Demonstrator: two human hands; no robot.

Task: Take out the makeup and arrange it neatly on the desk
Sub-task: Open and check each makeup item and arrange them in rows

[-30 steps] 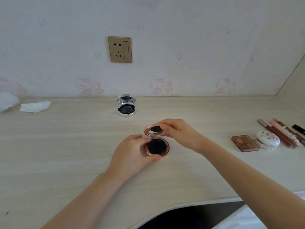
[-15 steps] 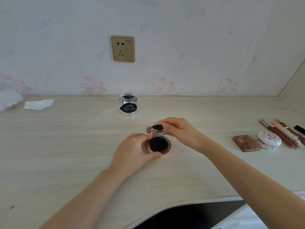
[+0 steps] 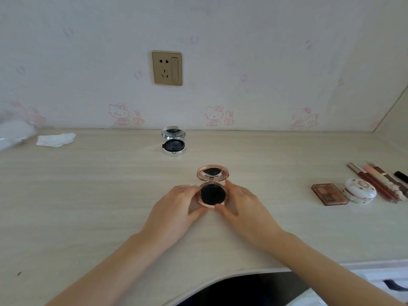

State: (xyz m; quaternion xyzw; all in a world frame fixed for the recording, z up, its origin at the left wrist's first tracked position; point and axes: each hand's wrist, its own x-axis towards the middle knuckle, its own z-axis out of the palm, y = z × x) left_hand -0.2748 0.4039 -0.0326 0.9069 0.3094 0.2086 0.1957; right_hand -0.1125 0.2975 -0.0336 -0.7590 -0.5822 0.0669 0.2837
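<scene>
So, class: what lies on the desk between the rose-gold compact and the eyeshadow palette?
Only the right hand; beyond it, bare desk, head view.

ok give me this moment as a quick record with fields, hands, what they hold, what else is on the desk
left hand: left hand grips the left side of the rose-gold compact's base
right hand: right hand grips the right side of the base
held item: rose-gold compact, on the desk, lid open and upright
behind it: silver compact, open, near the wall
right side: eyeshadow palette, white round case, row of lip pencils
far left: crumpled tissue
wall: gold socket
</scene>
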